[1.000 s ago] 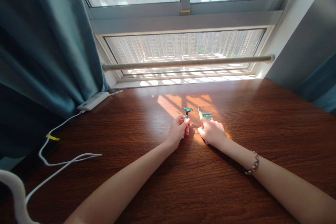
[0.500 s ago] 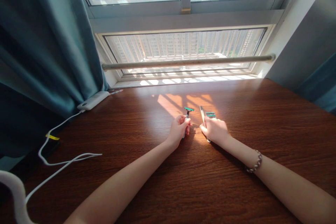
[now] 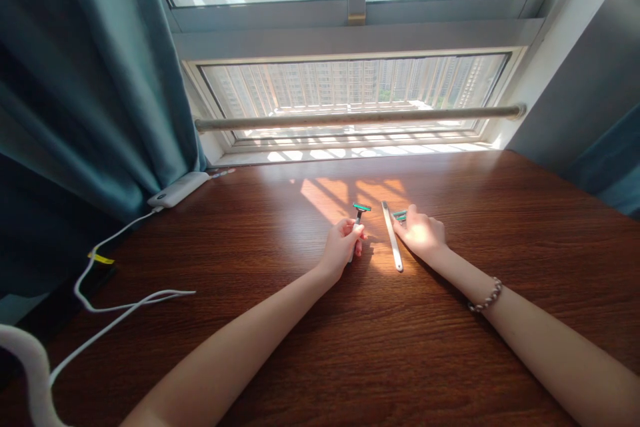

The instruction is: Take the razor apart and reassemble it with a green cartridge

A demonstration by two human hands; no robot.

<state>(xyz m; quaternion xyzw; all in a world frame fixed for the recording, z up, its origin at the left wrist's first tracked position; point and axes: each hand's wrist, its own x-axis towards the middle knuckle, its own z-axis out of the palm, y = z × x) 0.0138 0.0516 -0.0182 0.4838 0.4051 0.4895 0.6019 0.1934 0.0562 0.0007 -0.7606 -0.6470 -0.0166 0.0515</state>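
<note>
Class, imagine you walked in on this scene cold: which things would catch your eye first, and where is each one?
In the sunlit patch on the middle of the wooden table, the left hand grips a razor with a green head. Just to its right, the right hand rests by a pale flat strip and a small green cartridge piece. At the far left, a white cable trails from a white power bank beside the teal curtain.

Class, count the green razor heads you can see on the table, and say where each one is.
2. One tops the razor gripped in the left hand. The other razor head lies under the right hand's fingertips, beside a pale handle. The hand may hide more.
</note>
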